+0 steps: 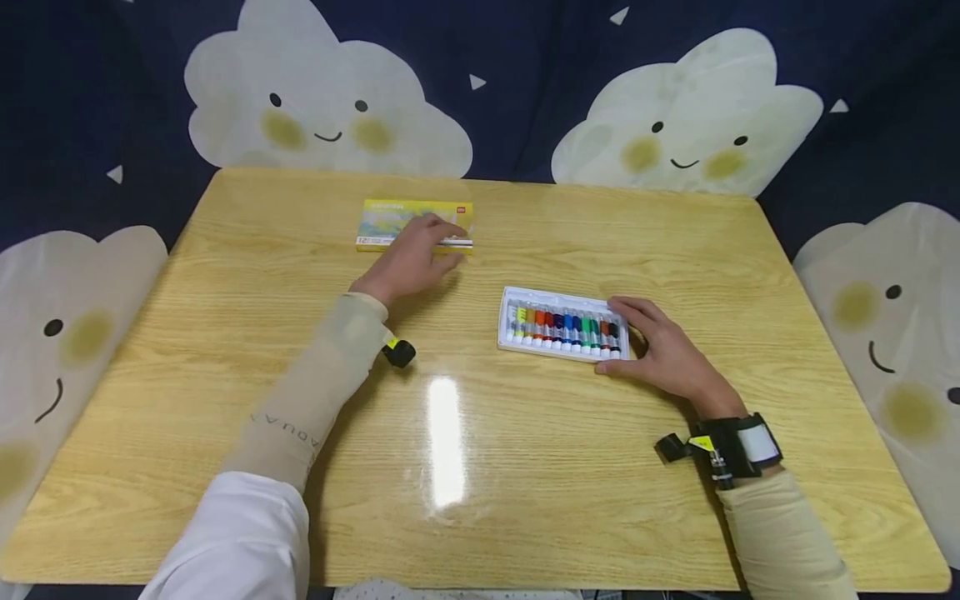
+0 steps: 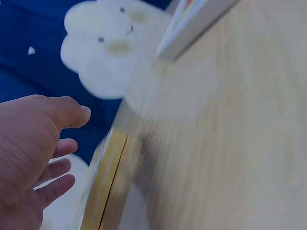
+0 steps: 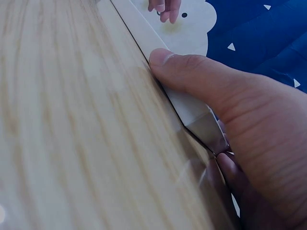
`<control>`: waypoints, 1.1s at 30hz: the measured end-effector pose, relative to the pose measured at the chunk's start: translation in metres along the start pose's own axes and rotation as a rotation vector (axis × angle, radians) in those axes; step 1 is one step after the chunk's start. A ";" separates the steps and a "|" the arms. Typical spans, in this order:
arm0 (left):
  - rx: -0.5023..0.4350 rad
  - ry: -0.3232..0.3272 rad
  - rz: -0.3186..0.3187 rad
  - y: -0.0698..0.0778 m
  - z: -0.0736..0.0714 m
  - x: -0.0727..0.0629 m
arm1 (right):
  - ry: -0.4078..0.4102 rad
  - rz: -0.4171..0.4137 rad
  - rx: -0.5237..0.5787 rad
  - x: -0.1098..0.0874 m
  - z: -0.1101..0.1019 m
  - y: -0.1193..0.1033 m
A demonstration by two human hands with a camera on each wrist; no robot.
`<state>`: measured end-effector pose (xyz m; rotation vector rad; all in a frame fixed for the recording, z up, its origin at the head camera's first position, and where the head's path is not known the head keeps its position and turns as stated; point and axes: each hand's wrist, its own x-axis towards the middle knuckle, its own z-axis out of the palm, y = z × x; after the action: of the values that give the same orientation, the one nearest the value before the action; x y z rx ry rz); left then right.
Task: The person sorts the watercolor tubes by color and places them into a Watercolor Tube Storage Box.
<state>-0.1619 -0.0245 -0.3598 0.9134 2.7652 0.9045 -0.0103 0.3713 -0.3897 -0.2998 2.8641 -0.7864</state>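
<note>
A white plastic tray (image 1: 555,356) lies on the table, slightly slanted, with a row of small paint tubes (image 1: 566,327) in several colours. My right hand (image 1: 667,354) grips its right end, thumb on the near side and fingers at the far side. In the right wrist view the thumb (image 3: 187,72) presses along the tray's white side wall (image 3: 136,24). Over a flat yellow paint box (image 1: 378,218) is my left hand (image 1: 412,257), fingers loosely bent. The left wrist view shows the thumb apart from the box's yellow edge (image 2: 106,177); fingertip contact I cannot tell.
The wooden table (image 1: 570,483) has a bright glare patch in front of the tray. Behind it hangs a dark blue cloth (image 1: 513,125) with smiling clouds. Each wrist wears a small black camera, such as the right one (image 1: 671,448).
</note>
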 end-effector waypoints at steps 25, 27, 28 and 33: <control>0.240 -0.306 -0.182 -0.051 -0.017 0.045 | -0.004 -0.006 0.008 0.001 0.002 0.001; 0.252 -0.334 -0.181 -0.047 -0.016 0.048 | -0.003 0.000 0.008 0.001 0.001 0.001; 0.256 -0.345 -0.179 -0.045 -0.016 0.049 | 0.000 0.003 0.009 0.001 0.001 0.001; 0.279 -0.374 -0.176 -0.042 -0.014 0.053 | 0.011 -0.010 0.014 0.001 0.000 0.003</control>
<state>-0.2301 -0.0282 -0.3671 0.7622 2.6218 0.2879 -0.0115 0.3735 -0.3912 -0.3094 2.8680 -0.8128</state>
